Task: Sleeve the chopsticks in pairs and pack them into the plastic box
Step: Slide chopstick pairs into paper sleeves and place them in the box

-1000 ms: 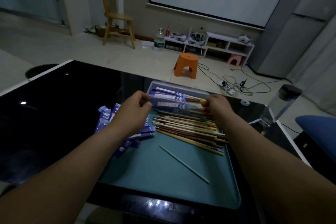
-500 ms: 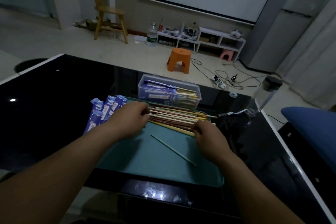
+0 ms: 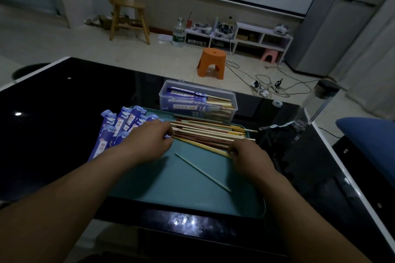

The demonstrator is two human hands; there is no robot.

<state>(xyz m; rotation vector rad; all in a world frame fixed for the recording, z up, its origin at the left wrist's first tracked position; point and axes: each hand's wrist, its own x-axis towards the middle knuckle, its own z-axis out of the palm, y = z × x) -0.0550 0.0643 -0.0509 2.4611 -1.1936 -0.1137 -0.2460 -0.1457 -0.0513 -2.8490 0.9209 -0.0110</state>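
A clear plastic box (image 3: 232, 97) at the far edge of the teal tray (image 3: 183, 194) holds several sleeved chopstick pairs. In front of it lies a pile of loose chopsticks (image 3: 205, 132), red, cream and yellow. My left hand (image 3: 149, 141) rests on the pile's left ends, fingers curled onto them. My right hand (image 3: 250, 156) pinches the near right ends of the pile. One pale green chopstick (image 3: 202, 172) lies alone, diagonal, on the tray. Blue paper sleeves (image 3: 119, 126) are fanned out left of the tray, partly under my left hand.
The tray sits on a glossy black table (image 3: 53, 113). A clear bottle with a dark lid (image 3: 318, 102), crumpled plastic wrap (image 3: 282, 126) and a tape roll (image 3: 277, 103) are at the right. A blue chair seat (image 3: 367, 134) stands beyond the right edge.
Both hands have left the plastic box, where they were setting a sleeved pair, and come back to the loose pile. The right hand moved nearer, onto the pile's right ends.
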